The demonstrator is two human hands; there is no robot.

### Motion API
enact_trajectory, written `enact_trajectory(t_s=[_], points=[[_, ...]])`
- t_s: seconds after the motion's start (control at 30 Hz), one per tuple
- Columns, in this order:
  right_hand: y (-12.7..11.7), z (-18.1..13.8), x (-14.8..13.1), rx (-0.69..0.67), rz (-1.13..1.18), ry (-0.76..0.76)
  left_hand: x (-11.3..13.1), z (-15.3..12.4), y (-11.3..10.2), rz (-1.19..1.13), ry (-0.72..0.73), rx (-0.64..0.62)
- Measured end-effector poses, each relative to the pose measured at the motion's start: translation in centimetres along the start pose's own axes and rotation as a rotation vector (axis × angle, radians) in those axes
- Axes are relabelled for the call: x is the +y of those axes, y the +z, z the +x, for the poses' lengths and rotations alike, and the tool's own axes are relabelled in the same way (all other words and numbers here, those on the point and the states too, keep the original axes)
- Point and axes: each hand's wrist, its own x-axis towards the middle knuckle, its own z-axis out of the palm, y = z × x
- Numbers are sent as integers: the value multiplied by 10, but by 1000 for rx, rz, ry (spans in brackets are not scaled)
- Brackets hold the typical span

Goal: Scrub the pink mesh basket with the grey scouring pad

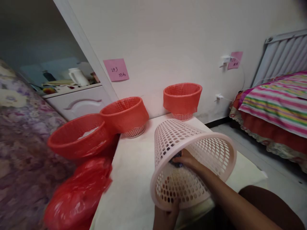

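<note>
A pale pink perforated basket (211, 150) lies tilted on its side on the white table (129, 179), its mouth toward me. My left hand (168, 217) grips the basket's lower rim from below. My right hand (185, 158) reaches inside the basket, its fingers closed around a small dark object (176, 162) that I cannot make out. Three more baskets lined with red plastic bags stand further back: one (79, 137) at the left, one (126, 113) in the middle, one (182, 97) at the far end by the wall.
A loose red plastic bag (76, 195) lies at the table's left edge beside a floral-covered surface (21, 143). A white cabinet (76, 103) stands behind. A bed with a striped cover (275, 102) fills the right side, with bare floor (263, 156) between.
</note>
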Motion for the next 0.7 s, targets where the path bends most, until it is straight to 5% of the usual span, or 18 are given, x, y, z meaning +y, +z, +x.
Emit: enact_trajectory(t_s=[0.4,0.6,0.7], points=[[-20,-57,-21,83,-221,11,14,5,-4,-72,-8,-6],[-5,-82,-30,-108,46,64,16,7,-6,-107,4,-17],[-7,-93,-34,-189,430,148,18,7,-6,-108,-2,-9]])
